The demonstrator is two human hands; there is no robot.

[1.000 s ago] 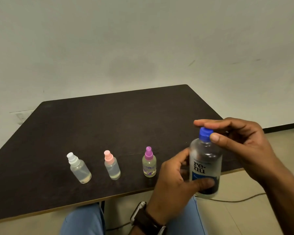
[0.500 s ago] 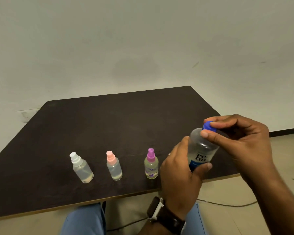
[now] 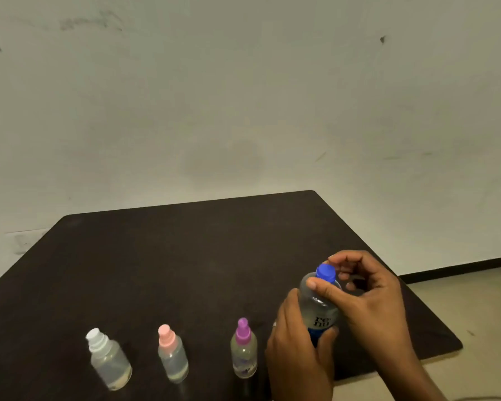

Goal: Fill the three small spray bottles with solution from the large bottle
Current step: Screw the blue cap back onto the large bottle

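While both hands' fingers clamped on it, clear large bottle [image 3: 320,306], blue cap [image 3: 325,273], tilted, dark-lettered label.

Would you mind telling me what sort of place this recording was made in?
Probably a plain indoor room set up for recording rather than a home kitchen or lab: a bare, scuffed wall, a dark table pushed against it, and a tiled floor with a dark skirting strip.

Dim, even greenish light, no hard shadows, faint sheen on dark table [image 3: 185,256], soft overall focus, wide-angle bowing at edges.
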